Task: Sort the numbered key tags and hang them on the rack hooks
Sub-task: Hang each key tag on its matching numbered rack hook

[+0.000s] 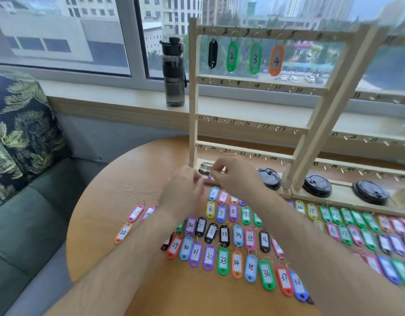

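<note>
Purple tag (210,178) pinched by left hand (183,189), right hand (234,176); hung tags (232,56) read 2, 3, 4

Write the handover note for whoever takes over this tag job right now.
Hands: left hand and right hand both pinch a small purple tag, low in front of the rack. Its number cannot be read.
Done: the top rail holds a black tag at hook 1, then tag 2, tag 3 and tag 4.
Left: the hooks from 5 on are bare. The loose tags lie in rows on the table, with a few set apart at the left.
</note>
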